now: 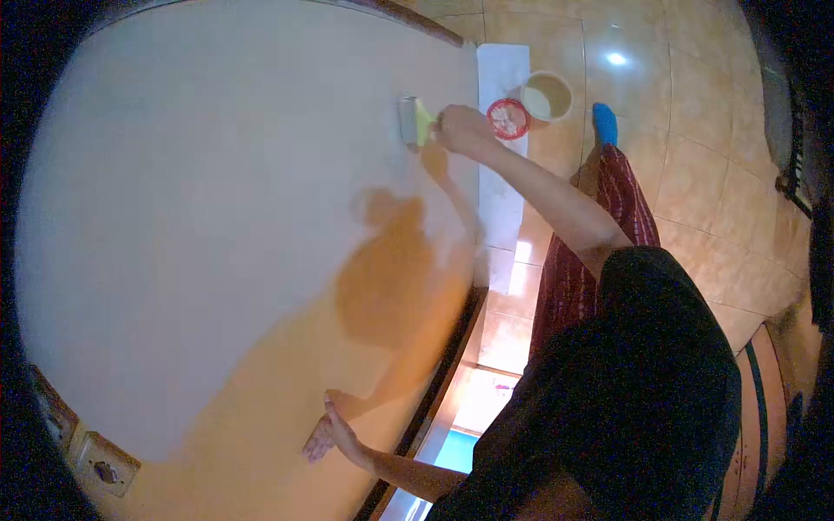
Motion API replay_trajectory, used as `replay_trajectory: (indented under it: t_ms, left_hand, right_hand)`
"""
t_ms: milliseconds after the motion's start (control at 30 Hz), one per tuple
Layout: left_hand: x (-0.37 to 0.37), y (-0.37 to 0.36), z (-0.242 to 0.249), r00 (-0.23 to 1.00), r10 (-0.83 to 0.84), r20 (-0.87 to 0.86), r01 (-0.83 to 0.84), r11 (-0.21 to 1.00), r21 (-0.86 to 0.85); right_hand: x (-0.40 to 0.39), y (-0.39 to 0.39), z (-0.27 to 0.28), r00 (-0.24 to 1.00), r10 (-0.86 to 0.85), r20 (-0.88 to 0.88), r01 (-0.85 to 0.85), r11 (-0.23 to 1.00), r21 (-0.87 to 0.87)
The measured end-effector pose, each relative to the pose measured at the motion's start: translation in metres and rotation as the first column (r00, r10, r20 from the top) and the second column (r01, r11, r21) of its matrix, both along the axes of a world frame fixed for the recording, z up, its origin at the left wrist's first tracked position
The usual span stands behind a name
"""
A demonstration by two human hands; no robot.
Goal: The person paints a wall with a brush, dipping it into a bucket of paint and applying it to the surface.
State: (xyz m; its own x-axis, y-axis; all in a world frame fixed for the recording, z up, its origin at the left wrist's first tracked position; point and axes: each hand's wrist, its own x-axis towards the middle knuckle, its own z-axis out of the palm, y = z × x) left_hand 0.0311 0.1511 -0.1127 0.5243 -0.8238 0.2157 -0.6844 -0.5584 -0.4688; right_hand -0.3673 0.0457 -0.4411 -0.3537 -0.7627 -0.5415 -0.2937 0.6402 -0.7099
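My right hand [465, 130] grips a wide putty knife [421, 120] with a yellow-green handle, its metal blade against the pale wall [217, 174]. Lower down, my left hand [334, 438] rests on the yellow-orange part of the wall, fingers stretched out and holding nothing. A shadow of a head and arms falls across the wall between my hands. Beside my right wrist, on the floor, is a round red-rimmed container [509, 119] with white material in it. A white bucket [547, 96] stands right behind it; its contents are hard to make out.
A long white sheet [504, 191] lies on the tiled floor [704, 165] along the wall's base. One foot in a blue sock [605, 124] shows below maroon patterned cloth [630, 191]. An electrical socket box [106, 464] sits in the wall at lower left. A dark edge [434, 399] borders the wall.
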Motion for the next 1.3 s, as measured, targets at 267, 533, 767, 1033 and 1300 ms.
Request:
replay_trajectory:
  t_ms: [267,533,767,1033,1300]
  left_hand:
    - [0.027,0.02,0.026,0.858,-0.004,-0.514,0.005,1.0,0.001]
    - [0.02,0.013,0.017,0.859,-0.027,-0.511,0.02,1.0,-0.018]
    - [0.018,0.007,0.015,0.86,-0.023,-0.51,0.017,1.0,-0.017]
    - [0.022,-0.007,0.013,0.853,-0.024,-0.521,0.019,1.0,-0.014]
    - [0.022,0.0,0.009,0.845,-0.027,-0.534,0.021,1.0,-0.017]
  right_hand:
    - [-0.032,0.028,0.17,0.964,0.008,0.265,0.175,0.731,-0.659]
    - [-0.05,-0.025,0.053,0.911,0.166,0.377,0.082,0.824,-0.561]
    - [0.0,0.01,-0.073,0.97,0.034,0.24,0.052,0.938,-0.344]
    - [-0.009,-0.004,-0.121,0.976,0.091,-0.2,-0.08,0.995,0.06]
    - [-0.08,-0.047,0.088,0.984,0.067,-0.166,-0.112,0.954,-0.277]
